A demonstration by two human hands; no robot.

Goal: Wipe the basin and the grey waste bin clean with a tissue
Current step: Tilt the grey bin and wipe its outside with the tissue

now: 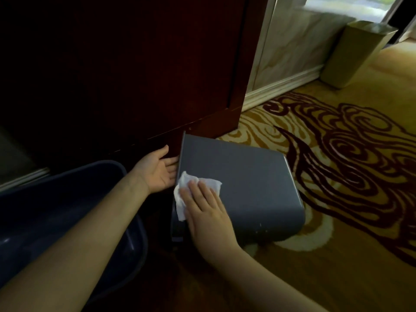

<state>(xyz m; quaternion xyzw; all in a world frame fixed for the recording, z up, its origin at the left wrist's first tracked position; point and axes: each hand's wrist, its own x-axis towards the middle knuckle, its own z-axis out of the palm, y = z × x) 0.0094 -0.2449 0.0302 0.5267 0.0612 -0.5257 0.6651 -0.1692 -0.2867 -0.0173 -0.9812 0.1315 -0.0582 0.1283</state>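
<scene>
The grey waste bin (245,183) lies on its side on the carpet, its open mouth facing left toward the dark cabinet. My right hand (207,210) lies flat on the bin's upper side near the rim, pressing a white tissue (193,188) against it. My left hand (159,170) is at the bin's mouth, palm up, its fingers spread and reaching past the rim. The dark blue basin (67,206) sits at the lower left, partly under my left forearm.
A dark wooden cabinet (123,70) rises behind the bin and basin. Patterned yellow and maroon carpet (349,172) spreads to the right. A tall beige bin (353,55) stands by the pale wall panel and white skirting at the upper right.
</scene>
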